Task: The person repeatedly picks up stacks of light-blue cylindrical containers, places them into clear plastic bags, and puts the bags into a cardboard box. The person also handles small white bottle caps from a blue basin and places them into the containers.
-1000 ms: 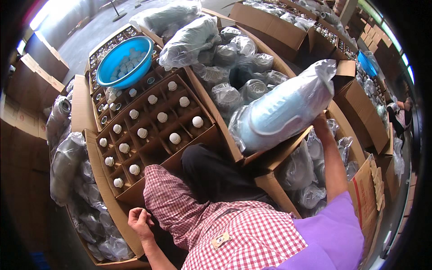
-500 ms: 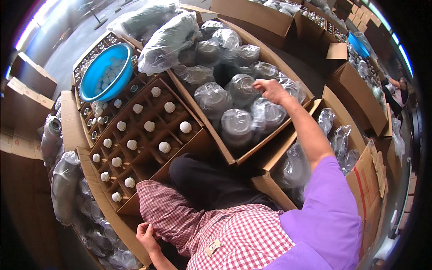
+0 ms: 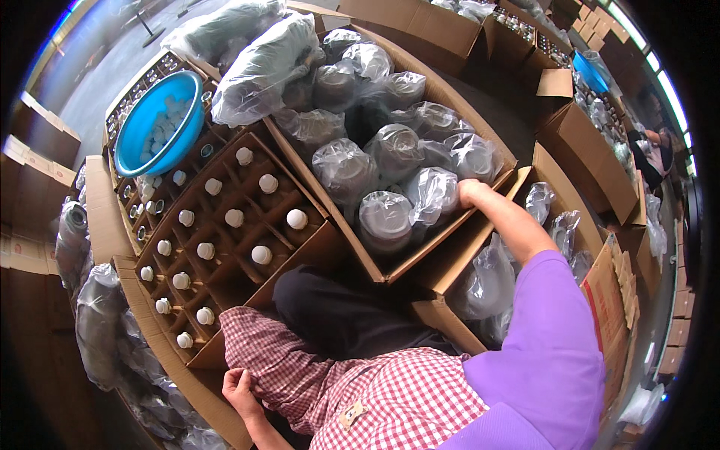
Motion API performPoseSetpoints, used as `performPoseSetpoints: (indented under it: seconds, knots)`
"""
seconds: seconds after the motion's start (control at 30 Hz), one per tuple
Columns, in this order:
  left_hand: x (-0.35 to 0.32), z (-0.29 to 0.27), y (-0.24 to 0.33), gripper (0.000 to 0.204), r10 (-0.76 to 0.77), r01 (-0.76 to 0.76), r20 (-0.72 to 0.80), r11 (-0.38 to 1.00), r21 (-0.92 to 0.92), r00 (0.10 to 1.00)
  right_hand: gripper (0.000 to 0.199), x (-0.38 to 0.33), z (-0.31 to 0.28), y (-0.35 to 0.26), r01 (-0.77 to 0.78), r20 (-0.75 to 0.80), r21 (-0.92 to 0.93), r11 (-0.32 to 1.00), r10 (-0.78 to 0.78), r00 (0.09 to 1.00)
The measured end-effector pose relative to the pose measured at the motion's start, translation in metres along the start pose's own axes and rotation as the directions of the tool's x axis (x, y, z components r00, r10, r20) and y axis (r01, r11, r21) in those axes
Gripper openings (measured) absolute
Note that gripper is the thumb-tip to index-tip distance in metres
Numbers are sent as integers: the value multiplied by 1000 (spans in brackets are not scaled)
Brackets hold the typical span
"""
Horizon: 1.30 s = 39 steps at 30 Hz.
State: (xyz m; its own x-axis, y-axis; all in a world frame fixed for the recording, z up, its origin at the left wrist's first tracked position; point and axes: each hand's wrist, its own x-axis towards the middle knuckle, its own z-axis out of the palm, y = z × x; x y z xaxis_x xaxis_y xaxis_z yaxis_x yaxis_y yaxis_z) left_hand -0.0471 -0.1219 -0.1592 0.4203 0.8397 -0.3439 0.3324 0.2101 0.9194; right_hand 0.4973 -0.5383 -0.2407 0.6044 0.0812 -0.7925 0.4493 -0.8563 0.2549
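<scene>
My right hand (image 3: pixel 469 193) reaches into a large carton (image 3: pixel 379 262) at its near right wall. It is beside a bottle in crinkled clear plastic (image 3: pixel 435 193), and its fingers are hidden from me. Several more plastic-wrapped bottles stand in this carton, one wrapped bottle (image 3: pixel 385 220) showing its round base upward. Low on the left, my left hand (image 3: pixel 240 388) is by my checked apron (image 3: pixel 277 352), its fingers curled together and nothing visible in them. A divided carton (image 3: pixel 225 300) of white-capped bottles (image 3: pixel 262 255) lies beyond it.
A blue basin (image 3: pixel 196 120) of small whitish pieces sits over the far bottle rows. Filled plastic bags (image 3: pixel 266 67) lie behind the carton, and wrapped items (image 3: pixel 101 322) line the left. Another open carton (image 3: pixel 442 319) stands beneath my right arm. A person (image 3: pixel 654 154) is at the far right.
My right hand has moved down and slightly right, from above the wrapped bottles to beside one at the carton's wall. My left hand has stayed by the apron. The whole view has shifted slightly.
</scene>
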Motion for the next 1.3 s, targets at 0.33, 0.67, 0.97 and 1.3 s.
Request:
performPoseSetpoints:
  seconds: [0.33,0.67,0.97,1.3]
  knots:
    - [0,3,4,7,-50,49,-52,999,-23,997,51,48,33,-13,14,-39,-42,999,-15,999]
    - [15,3,-3,7,-52,54,19,994,-97,998,7,-146,-28,-76,526,-447,-521,672,-740,502]
    - [-3,-12,-21,5,-57,43,-59,975,-216,997,24,6,43,-98,509,-315,-599,618,-766,559]
    - [-2,-13,-24,5,-49,41,-23,966,-256,999,25,-85,-14,-107,403,-272,-579,709,-634,724]
